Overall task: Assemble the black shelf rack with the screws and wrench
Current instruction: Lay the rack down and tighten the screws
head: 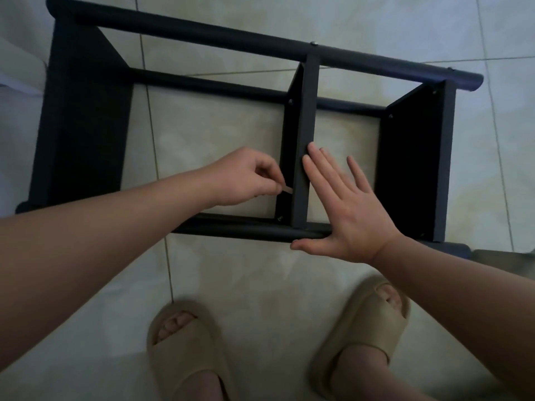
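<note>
Looks straight down on the black shelf rack (308, 111), tipped on its side on the pale tiled floor (231, 270), just ahead of two feet in beige slippers (185, 342). Shows matte dark metal throughout: four round tubes running left to right, crossed by three flat panels standing on edge, namely the left panel (86, 134), the middle panel (301, 198) and the right panel (411, 169). Picks out a silver screw head (313, 43) on the far upper tube (202, 30) above the middle panel, plus small dark screw heads near the corners of the middle and right panels.

Finds the right hand (344, 209) spread flat, fingers straight and apart, fingertips touching the top edge of the middle panel, thumb laid along the near tube (231, 228). Finds the left hand (246, 178) curled just left of that panel, thumb and forefinger pinching a pale sliver (287, 190) close against the panel's dark face.

Cannot tell what the sliver is, wrench or otherwise: too small, and mostly covered by the fingers. Loses part of the near tube under the right palm and forearm. Loses all surface detail of the left panel in shadow. Cuts both forearms off at the view's sides and both slippers' heels at its lower edge.
</note>
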Demonstrator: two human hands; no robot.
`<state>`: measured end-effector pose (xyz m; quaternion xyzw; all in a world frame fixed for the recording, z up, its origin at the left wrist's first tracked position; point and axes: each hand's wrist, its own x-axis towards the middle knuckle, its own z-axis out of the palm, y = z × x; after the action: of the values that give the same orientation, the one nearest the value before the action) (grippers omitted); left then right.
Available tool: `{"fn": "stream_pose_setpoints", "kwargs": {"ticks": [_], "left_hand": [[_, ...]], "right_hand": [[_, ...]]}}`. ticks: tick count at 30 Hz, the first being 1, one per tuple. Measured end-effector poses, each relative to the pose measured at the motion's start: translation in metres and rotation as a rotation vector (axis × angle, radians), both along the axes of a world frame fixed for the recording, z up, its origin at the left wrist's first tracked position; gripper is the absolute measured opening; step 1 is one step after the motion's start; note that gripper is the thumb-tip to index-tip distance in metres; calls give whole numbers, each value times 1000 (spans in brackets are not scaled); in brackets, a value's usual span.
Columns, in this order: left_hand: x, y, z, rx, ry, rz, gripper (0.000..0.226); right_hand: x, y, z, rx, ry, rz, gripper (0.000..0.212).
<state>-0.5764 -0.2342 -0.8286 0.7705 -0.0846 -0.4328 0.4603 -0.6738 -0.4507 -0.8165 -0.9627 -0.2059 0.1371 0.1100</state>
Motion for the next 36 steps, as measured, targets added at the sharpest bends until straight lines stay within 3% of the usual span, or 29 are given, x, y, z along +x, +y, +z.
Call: {"fn": "stream_pose_setpoints", "kwargs": {"ticks": [3,6,8,15,21,36], "left_hand": [[-5,-1,2,-86,154,161,15],[-10,-7,3,-194,420,373,14],[-11,-9,2,-185,478,431,11],[-12,-14,1,-59,429,458,6],[-4,-11,4,13,448,371,17],[-5,-9,6,39,400,270,11]], "right_hand": [[0,0,0,2,2,-5,121],[0,0,0,3,9,-12,121],[0,1,0,10,14,-18,122],[1,2,2,-2,41,-24,122],[1,2,4,-5,61,-27,122],[1,2,4,-8,76,-30,122]]}}
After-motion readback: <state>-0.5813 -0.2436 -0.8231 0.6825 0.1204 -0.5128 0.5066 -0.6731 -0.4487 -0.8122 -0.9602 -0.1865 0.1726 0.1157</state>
